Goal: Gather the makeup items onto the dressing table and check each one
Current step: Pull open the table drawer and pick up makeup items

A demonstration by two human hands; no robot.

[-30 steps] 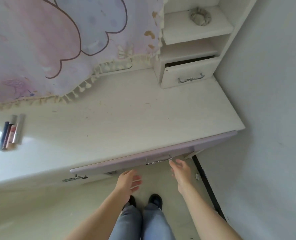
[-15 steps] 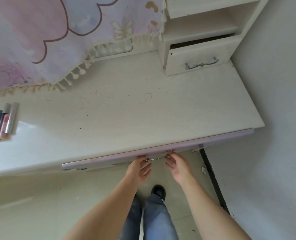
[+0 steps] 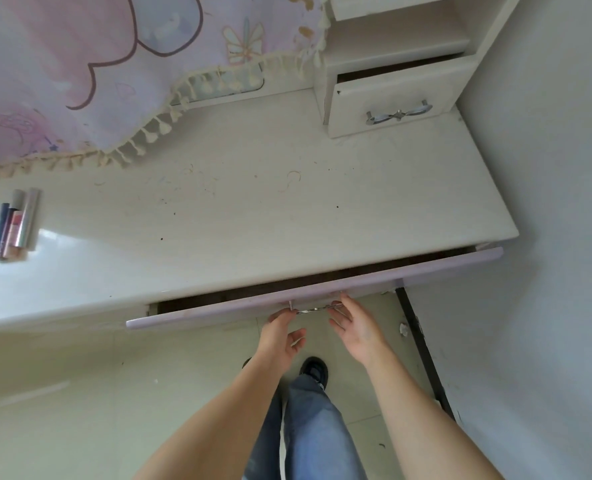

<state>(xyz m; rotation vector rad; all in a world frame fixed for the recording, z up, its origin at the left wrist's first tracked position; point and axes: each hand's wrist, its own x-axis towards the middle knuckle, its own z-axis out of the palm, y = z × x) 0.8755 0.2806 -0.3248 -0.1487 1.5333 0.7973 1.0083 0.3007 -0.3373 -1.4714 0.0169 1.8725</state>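
From my head camera, the wide drawer point(image 3: 218, 311) under the dressing table point(image 3: 253, 209) has just come open. A dark strip now shows between the drawer's lilac front and the table edge above it. Half a second ago that front sat flush under the edge with my fingers already on the handle point(image 3: 313, 309), and a second ago both hands were still short of it, reaching in.

My left hand point(image 3: 282, 336) hooks the handle's left end and my right hand point(image 3: 356, 329) hooks its right end. The fingers are curled over the metal bar and the palms face one another just below the drawer front. The very fingertips are tucked behind the bar, so I cannot see how far they wrap.

The opening is narrow and shadowed, and I cannot tell what is inside the drawer. My guess is that I am hunting for more things to gather, so it needs to come out further before I can look.

The makeup items point(image 3: 15, 223) already collected lie side by side on the table top, well off to the left of the drawer and beyond its left end. Behind the drawer's right end, at the back of the table, the small drawer point(image 3: 388, 98) stands slightly ajar. The tasselled cloth point(image 3: 97, 64) hangs behind its left half.
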